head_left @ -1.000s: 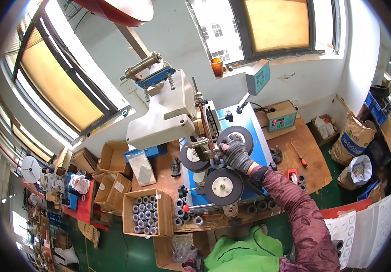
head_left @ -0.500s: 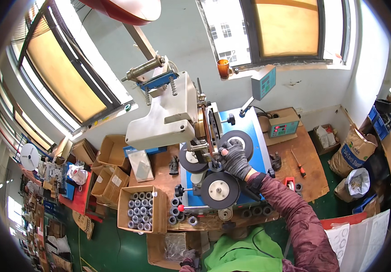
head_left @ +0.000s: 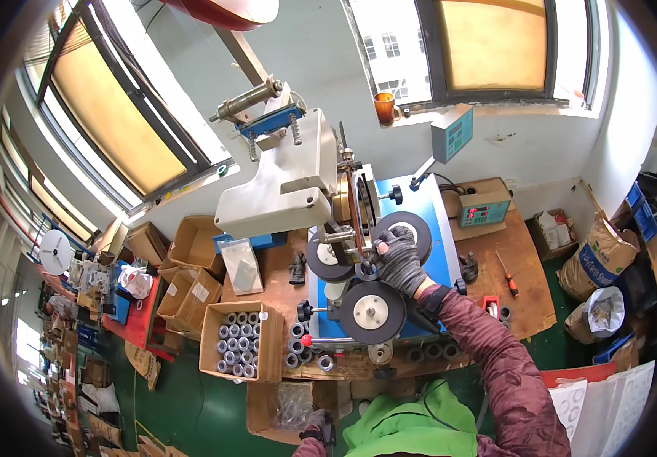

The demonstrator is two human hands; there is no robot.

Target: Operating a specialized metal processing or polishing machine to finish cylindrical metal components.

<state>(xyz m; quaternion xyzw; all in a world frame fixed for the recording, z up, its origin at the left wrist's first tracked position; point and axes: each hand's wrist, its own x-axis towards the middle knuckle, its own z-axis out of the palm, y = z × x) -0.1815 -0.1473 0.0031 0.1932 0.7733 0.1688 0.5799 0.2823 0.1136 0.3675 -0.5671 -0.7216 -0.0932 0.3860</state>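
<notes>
My right hand (head_left: 398, 261), in a grey glove with a bare thumb tip, curls closed at the middle of a winding machine (head_left: 271, 199). Its fingertips are beside a small dark ring (head_left: 366, 270) among three black rollers, one of them the front roller (head_left: 389, 314). What the fingers pinch, if anything, is too small to make out. Low down, my gloved left hand (head_left: 316, 423) is at the right side of an open cardboard box (head_left: 260, 415) holding clear plastic. Its fingers are partly hidden.
A carton (head_left: 273, 346) of several grey rings stands left of the machine, with loose rings (head_left: 326, 363) beside it. A control box (head_left: 484, 212) and an orange-handled screwdriver (head_left: 511, 286) lie to the right. A black knob (head_left: 305, 310) sticks out at the machine's left.
The whole view has shifted slightly. My right hand stays curled by the ring and rollers, and the ring shows a little more clearly. My left hand has moved slightly upward beside the lower box.
</notes>
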